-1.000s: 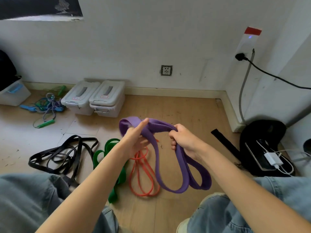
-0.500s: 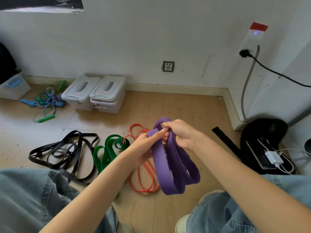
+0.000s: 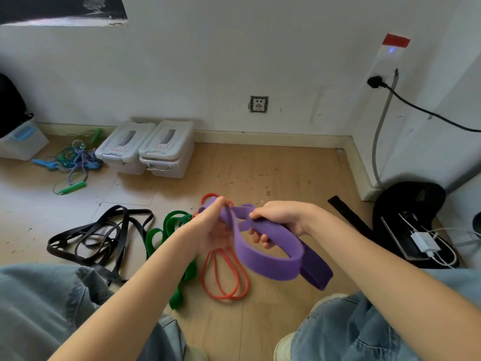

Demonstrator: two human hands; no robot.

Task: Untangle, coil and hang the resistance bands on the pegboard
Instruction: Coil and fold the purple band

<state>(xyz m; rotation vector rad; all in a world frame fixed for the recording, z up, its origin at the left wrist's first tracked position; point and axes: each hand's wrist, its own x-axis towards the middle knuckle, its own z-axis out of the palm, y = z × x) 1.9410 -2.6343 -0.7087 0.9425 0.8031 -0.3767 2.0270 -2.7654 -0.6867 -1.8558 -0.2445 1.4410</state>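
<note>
The purple resistance band (image 3: 270, 259) is hanging above the orange band (image 3: 223, 277). Right hand (image 3: 279, 220) is wrapping its grip round the folded loops; left hand (image 3: 210, 225) is pinching the short end, with the slack trailing down-right of the right hand.

Wide purple resistance band (image 3: 270, 259), folded into overlapping loops and held above the floor, its lower loops hanging to the right. On the wooden floor beneath: a thin orange band (image 3: 223, 280) in long narrow loops; just left of it, a green band (image 3: 179, 282) bunched in folds; farther left, a black band (image 3: 99, 238) in a loose tangle.
</note>
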